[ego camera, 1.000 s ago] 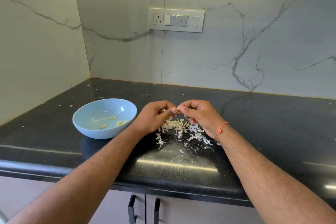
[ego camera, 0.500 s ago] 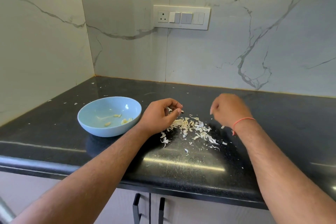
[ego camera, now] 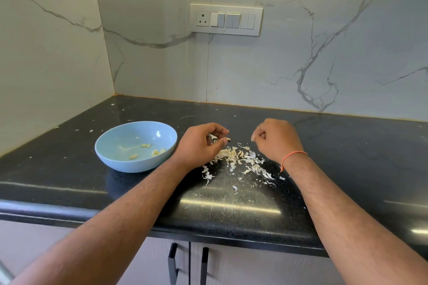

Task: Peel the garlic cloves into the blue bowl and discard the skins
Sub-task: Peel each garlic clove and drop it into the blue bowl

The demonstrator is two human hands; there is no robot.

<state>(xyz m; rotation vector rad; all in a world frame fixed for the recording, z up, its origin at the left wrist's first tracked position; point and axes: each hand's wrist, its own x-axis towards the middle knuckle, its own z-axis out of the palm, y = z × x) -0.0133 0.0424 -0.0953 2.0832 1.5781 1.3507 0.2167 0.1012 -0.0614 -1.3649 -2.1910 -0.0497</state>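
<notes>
Since a second ago, both hands have parted: right hand now sits right of the skins, fingers curled, whether holding anything I cannot tell. Left hand pinches a garlic clove at its fingertips, the clove's tip poking rightward, just above the pile. Blue bowl, left of that hand on the black counter, holds a few peeled cloves.

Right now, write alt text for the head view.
Two bare hands hover over a pile of garlic skins on a black counter; the left hand pinches a small clove, the right hand is curled. A blue bowl with peeled cloves sits left.
</notes>
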